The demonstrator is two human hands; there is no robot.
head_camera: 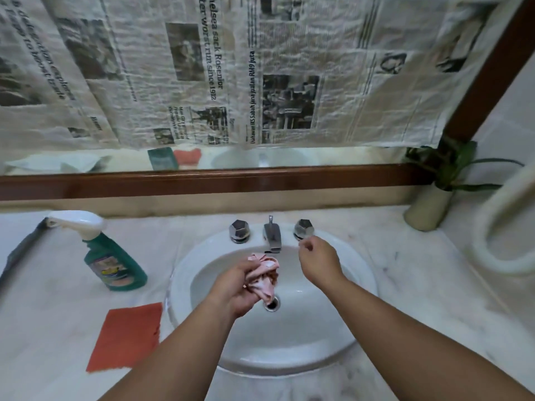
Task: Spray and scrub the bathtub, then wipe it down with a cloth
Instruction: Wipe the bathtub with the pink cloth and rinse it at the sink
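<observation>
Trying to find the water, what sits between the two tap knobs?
The chrome spout sits between the left knob and right knob, in the head view.

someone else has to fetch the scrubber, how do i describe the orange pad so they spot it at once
Find the white oval sink set in the pale marble counter. Left of the basin, in front of the upright green spray bottle, lies the orange pad. It is the only flat, reddish rectangle there, lying apart from the bottle.
</observation>
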